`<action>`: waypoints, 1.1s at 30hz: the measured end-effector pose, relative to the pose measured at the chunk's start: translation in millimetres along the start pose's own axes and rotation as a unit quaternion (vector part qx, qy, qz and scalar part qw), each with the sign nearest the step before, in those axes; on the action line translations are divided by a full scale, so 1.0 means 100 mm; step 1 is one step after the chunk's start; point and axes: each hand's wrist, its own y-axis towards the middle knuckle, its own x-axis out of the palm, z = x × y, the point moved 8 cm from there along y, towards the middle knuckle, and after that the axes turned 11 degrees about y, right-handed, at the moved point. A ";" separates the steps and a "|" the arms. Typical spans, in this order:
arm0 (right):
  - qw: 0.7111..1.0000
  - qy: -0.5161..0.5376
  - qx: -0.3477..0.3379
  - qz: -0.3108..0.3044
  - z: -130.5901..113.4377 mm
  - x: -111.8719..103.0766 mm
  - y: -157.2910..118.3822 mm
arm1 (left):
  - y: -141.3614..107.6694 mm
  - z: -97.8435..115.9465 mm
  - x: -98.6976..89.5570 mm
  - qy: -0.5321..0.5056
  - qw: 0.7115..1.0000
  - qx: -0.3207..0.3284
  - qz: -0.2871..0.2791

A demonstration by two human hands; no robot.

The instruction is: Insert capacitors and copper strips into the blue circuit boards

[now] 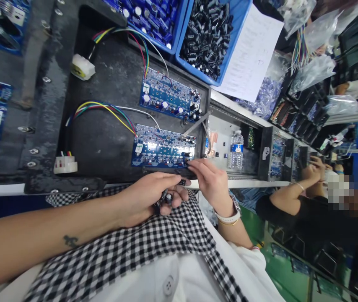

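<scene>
My left hand [154, 195] is palm up in front of the black fixture, its fingers curled round several small black capacitors [168, 198]. My right hand [212, 182] has its fingertips pinched at the lower right corner of the nearer blue circuit board [163, 147]; a small dark part seems to be at the fingertips, mostly hidden. Behind it lies a second blue circuit board [171, 94], with capacitors standing along its lower and right edges. Coloured wires run from both boards to white connectors [66, 164] at the left.
Blue bins of blue capacitors [154, 19] and black capacitors [206, 37] stand at the back, beside a printed sheet [251, 54]. A water bottle [236, 150] is on the conveyor line to the right. Another person's arm [287, 195] is farther right. Metal strips [194, 126] cross the fixture's right edge.
</scene>
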 end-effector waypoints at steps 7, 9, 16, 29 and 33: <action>0.990 -0.050 -0.111 -0.078 -0.07 0.03 -0.05 | 0.02 0.05 0.00 0.011 1.000 0.003 -0.001; 0.985 -0.053 -0.138 -0.088 -0.09 0.01 -0.04 | 0.02 0.05 0.03 0.028 0.999 -0.004 -0.024; 0.973 -0.051 -0.189 -0.121 -0.08 0.03 0.01 | -0.02 0.03 0.08 0.046 0.998 -0.033 -0.039; 0.994 0.048 0.034 0.096 -0.04 -0.22 -0.01 | 0.08 -0.02 0.05 -0.045 0.994 -0.094 0.042; 0.994 0.039 0.062 0.078 0.21 -0.11 0.06 | 0.04 -0.01 0.06 -0.042 0.996 -0.074 0.028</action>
